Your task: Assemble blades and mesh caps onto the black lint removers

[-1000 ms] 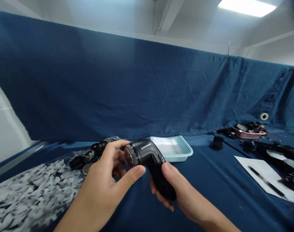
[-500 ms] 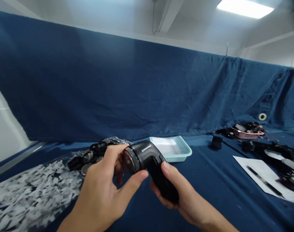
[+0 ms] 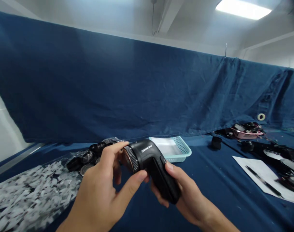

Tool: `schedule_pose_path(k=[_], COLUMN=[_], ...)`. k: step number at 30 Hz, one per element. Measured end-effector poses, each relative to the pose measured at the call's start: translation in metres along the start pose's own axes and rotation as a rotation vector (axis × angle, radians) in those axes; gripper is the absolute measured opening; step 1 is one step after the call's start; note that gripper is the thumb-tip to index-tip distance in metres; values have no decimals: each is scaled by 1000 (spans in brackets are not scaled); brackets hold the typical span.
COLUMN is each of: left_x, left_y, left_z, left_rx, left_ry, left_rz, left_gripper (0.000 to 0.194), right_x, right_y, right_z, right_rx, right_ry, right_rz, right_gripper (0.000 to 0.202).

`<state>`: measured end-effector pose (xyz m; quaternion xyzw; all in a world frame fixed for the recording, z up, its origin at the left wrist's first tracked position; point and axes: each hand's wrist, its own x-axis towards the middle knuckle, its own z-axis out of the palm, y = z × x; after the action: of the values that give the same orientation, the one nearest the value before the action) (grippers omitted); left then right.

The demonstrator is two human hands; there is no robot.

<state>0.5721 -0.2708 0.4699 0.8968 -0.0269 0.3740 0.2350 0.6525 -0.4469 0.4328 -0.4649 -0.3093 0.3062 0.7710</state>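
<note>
A black fabric shaver point(image 3: 149, 161) with a bent handle and white lettering is held up over the blue table, its round head turned to the left. My right hand point(image 3: 185, 190) is closed round the handle, with the thumb lying by the switch area. At the head, my left hand point(image 3: 105, 183) grips the ridged ring point(image 3: 132, 158) between the fingers on top and the thumb below. The fingers of my left hand partly hide the face of the head.
Clear bags of white pieces point(image 3: 35, 193) and black round parts point(image 3: 87, 158) lie at left. Behind the shaver stands a light-blue basket point(image 3: 178, 158) holding paper. To the right are a paper sheet point(image 3: 255, 174), a pen point(image 3: 264, 181), black parts and a pink basket point(image 3: 248, 135).
The shaver has turned slightly in my hands, its handle end shifting a little right. Both hands keep their hold on it. The view has shifted very slightly.
</note>
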Motion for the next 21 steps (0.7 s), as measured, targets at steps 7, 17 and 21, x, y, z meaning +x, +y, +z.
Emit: schedule_pose_path(k=[7, 17, 21], left_x=[-4, -5, -4], left_y=[4, 7, 11], left_z=[2, -3, -1], left_rx=[23, 106, 124], left_ry=[7, 22, 24], left_rz=[68, 66, 91], left_gripper=[47, 52, 51], right_x=[-4, 2, 2], right_y=[1, -2, 4], right_z=[-3, 0, 0], right_rx=[-33, -48, -32], right_ry=[41, 2, 38], right_rz=[-40, 6, 94], right_gripper=[40, 49, 64])
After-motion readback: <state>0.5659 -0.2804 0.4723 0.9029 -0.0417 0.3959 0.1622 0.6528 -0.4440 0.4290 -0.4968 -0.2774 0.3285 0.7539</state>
